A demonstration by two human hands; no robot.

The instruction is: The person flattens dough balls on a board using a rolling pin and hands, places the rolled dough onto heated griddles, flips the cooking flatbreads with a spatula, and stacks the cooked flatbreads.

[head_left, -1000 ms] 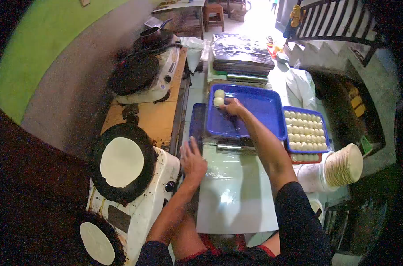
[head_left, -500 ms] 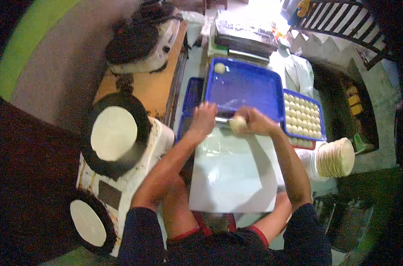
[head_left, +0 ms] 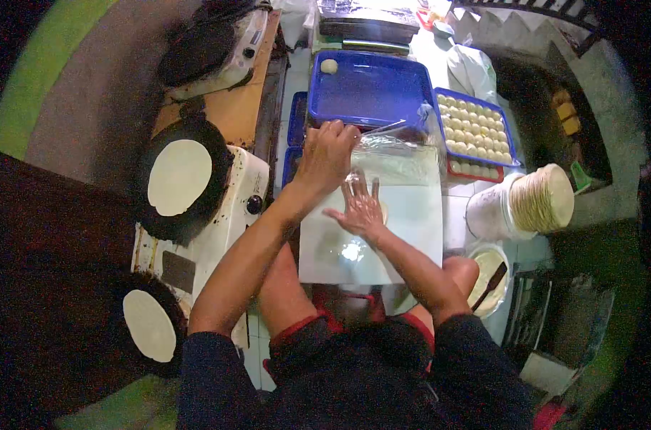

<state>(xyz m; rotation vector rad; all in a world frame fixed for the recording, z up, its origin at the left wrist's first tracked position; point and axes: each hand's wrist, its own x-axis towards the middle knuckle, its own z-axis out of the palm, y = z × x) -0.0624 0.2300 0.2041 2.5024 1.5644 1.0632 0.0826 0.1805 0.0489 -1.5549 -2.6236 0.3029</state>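
My right hand (head_left: 360,206) lies flat with fingers spread on the white board (head_left: 332,258). Under its palm is a piece of dough (head_left: 385,213), of which just a pale edge shows at the right side. My left hand (head_left: 329,154) is closed at the board's far left edge, its fingers curled round the gathered edge of a clear plastic sheet (head_left: 400,154). The wrinkled sheet stretches rightward along the board's far end. Beyond it, the blue tray (head_left: 375,86) holds a single dough ball (head_left: 329,67) in its far left corner.
Dough balls (head_left: 476,129) fill another tray at right. Near it, a stack of flatbreads (head_left: 544,199) tops a white bucket (head_left: 489,211). A bowl of batter or paste (head_left: 486,276) sits by my knee. At left, two dark griddles carry flatbreads (head_left: 180,177), one nearer me (head_left: 150,326).
The dough ball gripped in my right hand is now on the board beneath its flattened palm. My left hand has hold of the plastic sheet, partly lifted. The camera view has tilted down.
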